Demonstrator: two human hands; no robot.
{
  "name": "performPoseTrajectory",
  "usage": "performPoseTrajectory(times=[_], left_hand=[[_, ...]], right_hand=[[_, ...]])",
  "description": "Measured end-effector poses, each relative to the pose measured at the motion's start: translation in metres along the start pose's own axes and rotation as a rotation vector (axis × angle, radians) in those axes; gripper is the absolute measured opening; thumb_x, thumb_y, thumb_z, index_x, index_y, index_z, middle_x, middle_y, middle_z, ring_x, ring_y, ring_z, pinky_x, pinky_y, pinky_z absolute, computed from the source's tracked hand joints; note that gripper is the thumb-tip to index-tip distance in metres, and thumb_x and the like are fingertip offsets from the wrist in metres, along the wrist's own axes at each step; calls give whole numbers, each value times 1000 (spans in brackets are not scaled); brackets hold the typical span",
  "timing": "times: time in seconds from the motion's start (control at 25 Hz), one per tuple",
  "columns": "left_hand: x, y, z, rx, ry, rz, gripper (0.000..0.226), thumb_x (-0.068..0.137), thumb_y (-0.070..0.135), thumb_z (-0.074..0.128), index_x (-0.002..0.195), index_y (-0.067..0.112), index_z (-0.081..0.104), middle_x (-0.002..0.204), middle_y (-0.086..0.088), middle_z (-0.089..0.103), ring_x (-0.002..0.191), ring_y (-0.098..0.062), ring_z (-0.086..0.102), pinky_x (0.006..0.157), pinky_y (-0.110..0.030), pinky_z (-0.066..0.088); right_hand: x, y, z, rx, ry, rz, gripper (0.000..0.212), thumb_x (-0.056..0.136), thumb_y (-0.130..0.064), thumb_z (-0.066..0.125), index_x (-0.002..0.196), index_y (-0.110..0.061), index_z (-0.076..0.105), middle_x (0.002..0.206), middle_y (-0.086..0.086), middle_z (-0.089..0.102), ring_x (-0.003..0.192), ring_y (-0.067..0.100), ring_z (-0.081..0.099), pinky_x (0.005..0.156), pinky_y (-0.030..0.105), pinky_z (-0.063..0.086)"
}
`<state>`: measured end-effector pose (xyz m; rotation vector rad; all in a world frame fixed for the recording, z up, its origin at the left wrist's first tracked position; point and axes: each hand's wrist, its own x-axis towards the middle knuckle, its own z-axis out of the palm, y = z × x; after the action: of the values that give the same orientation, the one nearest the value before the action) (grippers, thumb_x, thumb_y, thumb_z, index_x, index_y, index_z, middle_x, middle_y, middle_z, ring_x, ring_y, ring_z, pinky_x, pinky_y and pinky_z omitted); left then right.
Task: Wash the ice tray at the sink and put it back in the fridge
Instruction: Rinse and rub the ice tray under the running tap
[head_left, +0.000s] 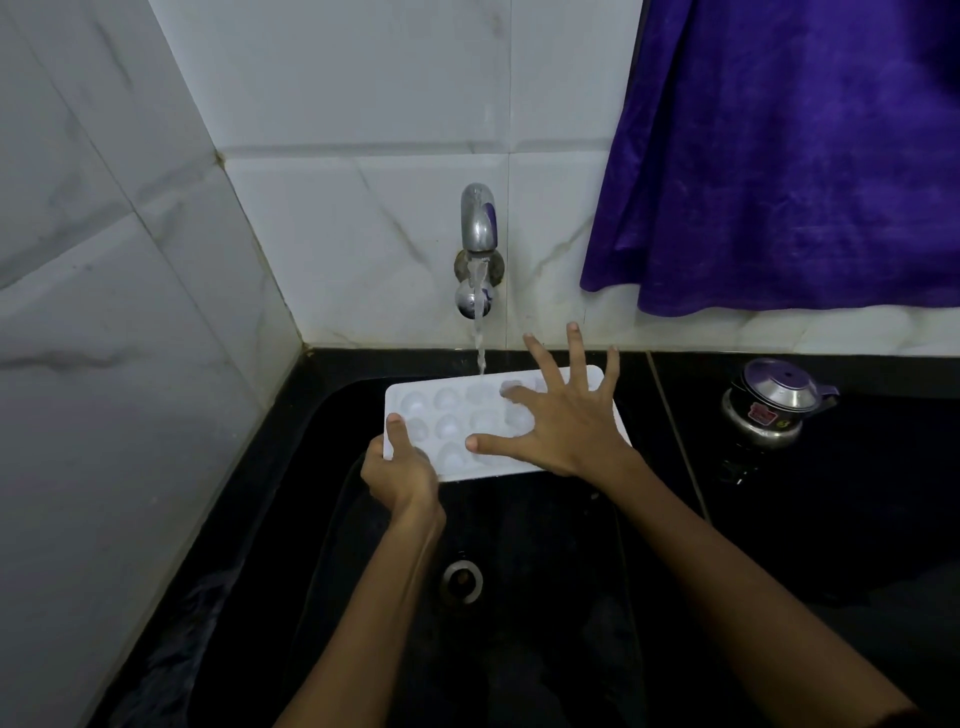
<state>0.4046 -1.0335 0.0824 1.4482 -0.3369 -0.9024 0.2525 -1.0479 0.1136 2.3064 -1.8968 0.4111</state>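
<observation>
Left hand (400, 470) clenched, right hand (566, 421) splayed flat

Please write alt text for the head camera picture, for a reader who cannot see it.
A person holds a white ice tray under running water from a wall tap over a black sink. The left hand grips the tray's left end; the right hand lies spread on top. A small steel pot stands on the counter to the right.

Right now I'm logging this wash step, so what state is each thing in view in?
tap: running, stream landing on the tray's far edge
ice tray: held over the sink, cups up
left hand: gripping the tray's near-left corner
right hand: fingers spread, flat on the tray
sink: black, drain uncovered
pressure cooker: lid on, upright on the counter
purple cloth: hanging
</observation>
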Motion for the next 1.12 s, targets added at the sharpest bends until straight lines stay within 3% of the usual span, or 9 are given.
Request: performPoseTrajectory(times=[0.12, 0.4, 0.56, 0.68, 0.84, 1.12], left_hand=[[2, 0, 1, 20, -1, 4, 24, 92, 38, 52, 74, 23, 57, 80, 2, 63, 73, -14, 63, 56, -27, 50], [10, 5, -4, -9, 39, -25, 29, 92, 38, 52, 80, 12, 58, 75, 1, 61, 69, -17, 60, 62, -29, 50], [9, 7, -1, -1, 38, 7, 34, 91, 37, 53, 66, 15, 53, 65, 0, 53, 62, -17, 52, 57, -28, 45], [6, 6, 2, -8, 35, -9, 32, 91, 37, 54, 66, 17, 54, 68, 0, 57, 66, -18, 56, 63, -31, 49], [4, 4, 3, -1, 22, -15, 29, 91, 37, 53, 70, 19, 55, 75, 2, 60, 71, -17, 60, 68, -34, 53], [0, -2, 1, 9, 11, -21, 29, 92, 37, 53, 69, 21, 56, 75, 2, 62, 68, -14, 61, 56, -27, 50]], right_hand=[[6, 1, -1, -3, -44, 14, 85, 51, -97, 19, 112, -52, 57, 159, -4, -2, 137, 30, -32, 91, 57, -37], [0, 11, -9, 143, -40, 15, 89, 39, -99, 35, 113, -51, 52, 155, -13, -1, 137, 22, -31, 94, 54, -35], [-15, 5, -4, 57, -83, -90, 91, 39, -98, 35, 114, -50, 49, 157, -5, 0, 137, 24, -30, 91, 53, -38], [-16, 3, -2, -17, -59, -84, 90, 44, -97, 33, 120, -50, 49, 158, -3, 1, 138, 28, -27, 91, 56, -36], [-17, 7, -4, -39, -46, -77, 81, 47, -94, 40, 110, -46, 57, 157, -3, 12, 140, 31, -20, 91, 55, -37], [-20, 7, -5, -40, -95, -56, 83, 46, -95, 39, 112, -47, 56, 157, -5, 10, 140, 30, -22, 91, 56, -37]])
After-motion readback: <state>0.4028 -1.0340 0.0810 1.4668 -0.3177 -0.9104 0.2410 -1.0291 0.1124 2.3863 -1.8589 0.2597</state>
